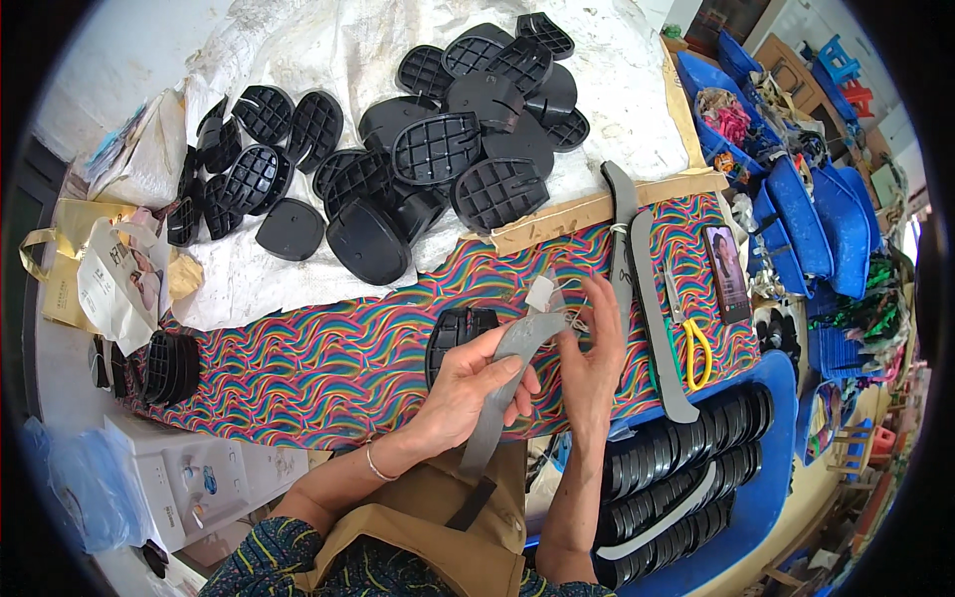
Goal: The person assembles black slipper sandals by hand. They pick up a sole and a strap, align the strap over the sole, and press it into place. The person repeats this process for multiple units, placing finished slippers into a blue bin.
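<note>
Patterned cloth (298,368) below — left grip (468,388) holds grey strip (490,420).

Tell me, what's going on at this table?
A person's left hand grips a curved grey strip, with the right hand by its upper end. More grey strips lie to the right, near yellow-handled scissors. Black heel-shaped pieces are heaped on a white sheet beyond, and a blue tub holds rows of black pieces.

Left hand (466,386) gripping, right hand (594,360) upright
</note>
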### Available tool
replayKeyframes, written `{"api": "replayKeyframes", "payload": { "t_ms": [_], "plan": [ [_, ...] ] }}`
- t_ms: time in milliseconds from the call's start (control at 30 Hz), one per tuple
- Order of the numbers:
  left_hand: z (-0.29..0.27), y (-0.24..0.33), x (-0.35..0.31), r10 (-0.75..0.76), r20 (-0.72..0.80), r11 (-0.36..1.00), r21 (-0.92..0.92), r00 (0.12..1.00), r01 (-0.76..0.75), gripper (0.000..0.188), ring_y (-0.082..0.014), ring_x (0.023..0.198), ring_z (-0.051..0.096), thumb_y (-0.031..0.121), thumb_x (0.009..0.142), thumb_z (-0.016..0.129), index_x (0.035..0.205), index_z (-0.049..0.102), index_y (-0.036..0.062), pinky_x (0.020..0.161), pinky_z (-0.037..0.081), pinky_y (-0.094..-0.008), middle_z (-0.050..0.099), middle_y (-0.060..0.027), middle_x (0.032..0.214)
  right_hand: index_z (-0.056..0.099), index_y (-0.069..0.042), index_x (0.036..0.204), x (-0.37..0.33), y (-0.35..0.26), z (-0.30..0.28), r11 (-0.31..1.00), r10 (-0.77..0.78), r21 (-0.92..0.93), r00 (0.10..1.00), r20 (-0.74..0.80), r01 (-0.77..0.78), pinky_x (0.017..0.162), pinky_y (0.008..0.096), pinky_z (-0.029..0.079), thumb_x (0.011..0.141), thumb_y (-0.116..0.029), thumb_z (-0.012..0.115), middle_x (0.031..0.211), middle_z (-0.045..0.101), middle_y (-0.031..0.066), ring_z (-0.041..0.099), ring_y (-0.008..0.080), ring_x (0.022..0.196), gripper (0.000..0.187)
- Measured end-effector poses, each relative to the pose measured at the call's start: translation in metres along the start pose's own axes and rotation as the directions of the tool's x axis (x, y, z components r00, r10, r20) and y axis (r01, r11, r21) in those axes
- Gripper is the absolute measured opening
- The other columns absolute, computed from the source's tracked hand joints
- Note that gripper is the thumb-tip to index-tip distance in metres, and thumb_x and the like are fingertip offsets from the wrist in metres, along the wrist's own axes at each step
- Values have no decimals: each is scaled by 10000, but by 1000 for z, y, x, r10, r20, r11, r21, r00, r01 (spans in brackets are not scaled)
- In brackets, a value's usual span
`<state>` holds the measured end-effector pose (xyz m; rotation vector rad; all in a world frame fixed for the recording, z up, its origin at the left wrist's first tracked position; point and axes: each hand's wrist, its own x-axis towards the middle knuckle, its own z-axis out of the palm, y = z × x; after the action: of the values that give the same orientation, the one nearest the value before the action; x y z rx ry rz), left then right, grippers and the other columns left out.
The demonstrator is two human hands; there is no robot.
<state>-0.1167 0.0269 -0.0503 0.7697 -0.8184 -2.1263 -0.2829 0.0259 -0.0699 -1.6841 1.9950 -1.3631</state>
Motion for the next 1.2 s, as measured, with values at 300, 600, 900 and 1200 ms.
{"api": "replayKeyframes", "payload": {
  "t_ms": [300,600,900,1200],
  "plan": [
    [-3,-10,-8,19,-49,1000,-19,999,-20,402,-114,697,631,108,1024,496,1411,451,9,558,528,-254,641,-85,921,629,-25,1023,3,21,9,891,-140,-409,976,165,197,791,428,457,749,-5,653,975,584,142,548,328,923,276],
    [0,-16,-10,136,-49,971,203,989,-124,476,-94,719,603,88,1032,472,1495,375,40,589,519,-236,615,-67,956,686,28,975,-15,-32,-29,990,-88,112,996,17,86,761,355,514,798,64,702,961,673,143,648,276,836,181],
    [3,-30,-10,320,10,828,483,947,-285,469,-51,721,544,-20,1023,423,1487,407,47,617,492,-205,601,-32,935,695,20,967,-44,-42,-3,961,88,268,993,-74,-65,660,303,520,792,70,726,929,670,131,643,216,759,184],
    [7,-29,-11,315,-10,794,551,949,-258,452,-38,672,507,-12,1024,436,1473,425,42,584,463,-196,590,-10,838,561,-2,915,-41,-30,2,974,-101,205,995,14,96,650,347,452,846,53,635,844,568,104,557,244,750,115]
  ]
}}
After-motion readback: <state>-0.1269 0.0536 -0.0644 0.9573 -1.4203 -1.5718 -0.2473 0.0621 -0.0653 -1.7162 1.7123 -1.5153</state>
